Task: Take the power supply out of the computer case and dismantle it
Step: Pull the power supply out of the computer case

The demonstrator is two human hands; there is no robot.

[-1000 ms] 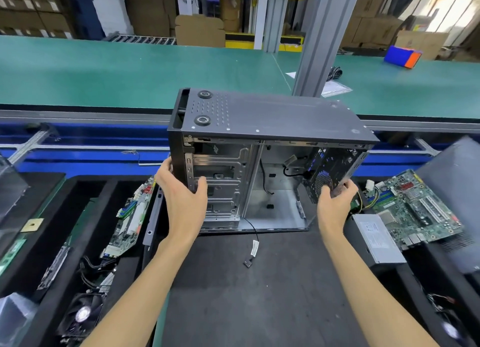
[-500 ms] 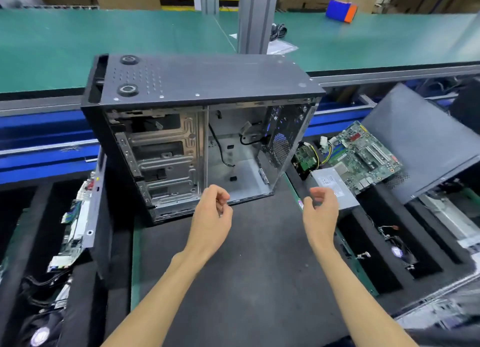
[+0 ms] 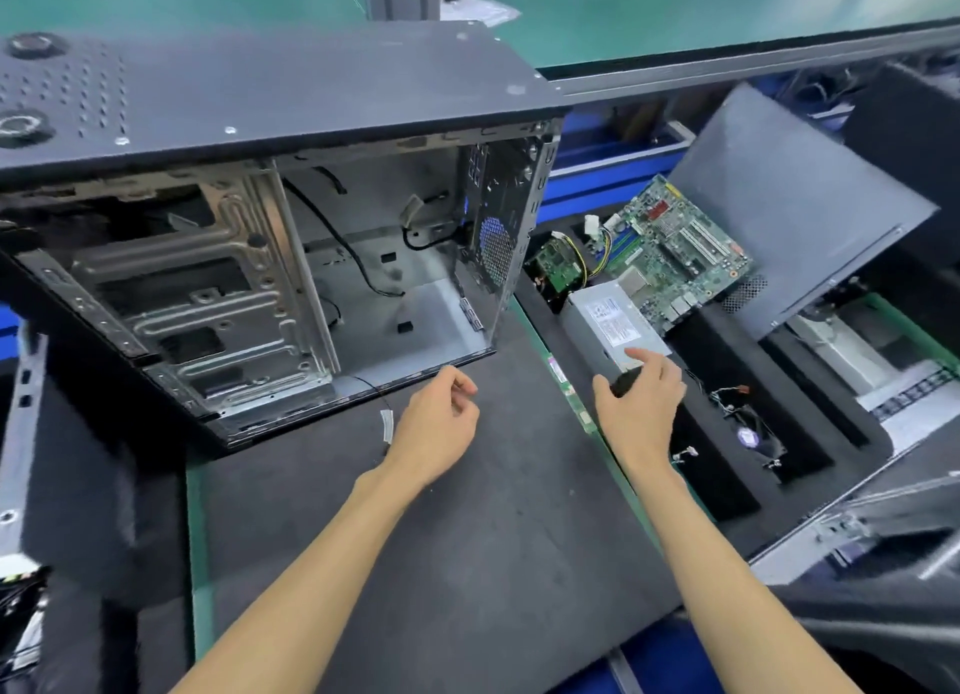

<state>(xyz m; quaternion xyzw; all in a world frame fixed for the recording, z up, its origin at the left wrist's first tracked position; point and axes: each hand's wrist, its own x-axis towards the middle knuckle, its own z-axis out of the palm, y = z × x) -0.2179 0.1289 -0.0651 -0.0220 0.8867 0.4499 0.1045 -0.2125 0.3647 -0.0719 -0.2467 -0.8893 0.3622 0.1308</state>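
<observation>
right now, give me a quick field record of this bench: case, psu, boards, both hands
case: open side toward camera, main bay bare apart from loose cables, drive cage at left
psu: grey box, out of the case, lying in the foam tray to its right
board: green, in the tray behind the psu
side panel: propped tilted over the tray
left hand: over the mat, fingers loosely curled, holds nothing
right hand: at the psu's near end, fingers reaching; grip unclear
</observation>
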